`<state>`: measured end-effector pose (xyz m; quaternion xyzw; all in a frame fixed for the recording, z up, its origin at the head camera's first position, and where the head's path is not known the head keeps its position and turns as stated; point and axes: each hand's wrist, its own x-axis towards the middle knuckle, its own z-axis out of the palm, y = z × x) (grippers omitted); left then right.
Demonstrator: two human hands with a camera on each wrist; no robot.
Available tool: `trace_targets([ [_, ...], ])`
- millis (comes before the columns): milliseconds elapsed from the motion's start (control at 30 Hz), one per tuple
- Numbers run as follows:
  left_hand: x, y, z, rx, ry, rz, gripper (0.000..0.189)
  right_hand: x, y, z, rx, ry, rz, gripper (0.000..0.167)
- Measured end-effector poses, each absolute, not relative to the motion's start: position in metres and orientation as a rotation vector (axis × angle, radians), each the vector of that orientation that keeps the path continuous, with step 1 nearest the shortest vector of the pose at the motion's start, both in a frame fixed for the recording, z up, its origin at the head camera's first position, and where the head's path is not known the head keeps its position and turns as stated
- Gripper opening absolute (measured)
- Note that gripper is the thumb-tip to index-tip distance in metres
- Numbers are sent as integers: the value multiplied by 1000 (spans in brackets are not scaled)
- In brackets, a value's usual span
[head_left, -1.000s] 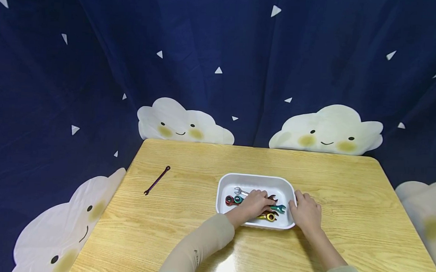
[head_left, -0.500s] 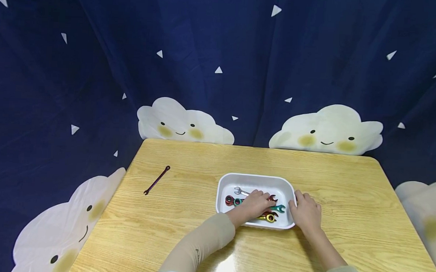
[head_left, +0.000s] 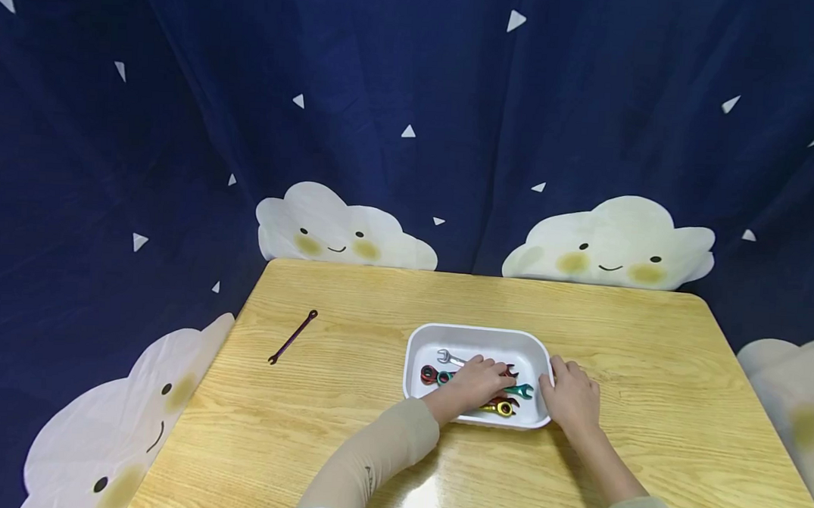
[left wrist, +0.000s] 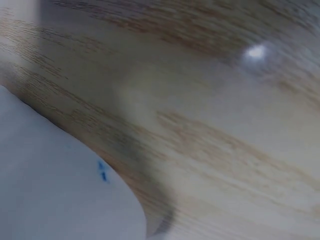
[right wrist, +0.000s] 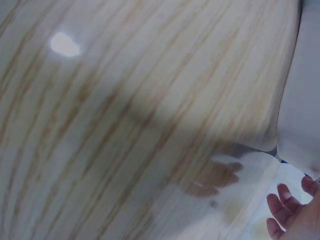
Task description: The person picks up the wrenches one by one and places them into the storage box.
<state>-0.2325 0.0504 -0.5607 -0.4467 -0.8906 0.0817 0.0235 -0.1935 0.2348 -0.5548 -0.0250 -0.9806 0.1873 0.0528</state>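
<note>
A white box stands on the table with several coloured wrenches in it. My left hand reaches into the box, its fingers curled over the middle of a green wrench; the fingertips are hidden. Around it lie a silver wrench, a red wrench and a yellow wrench, partly covered by the hand. My right hand holds the box's right rim, thumb over the edge. In the right wrist view, the fingers are beside the box's outer wall.
On the left of the wooden table lies a dark purple wrench, apart from the box. A navy curtain with clouds and triangles hangs behind. The left wrist view shows only tabletop and a pale sleeve.
The wrenches under my left hand have shifted very slightly, the green one's ring end coming a little nearer. Both hands and the box stay almost in place.
</note>
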Motion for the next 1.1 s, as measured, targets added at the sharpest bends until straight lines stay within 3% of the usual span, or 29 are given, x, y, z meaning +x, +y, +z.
trace_targets([
  [1100,-234,42,-556,-1375,-2767,125,32,-192,233,-552,-78,-2980,582,34],
])
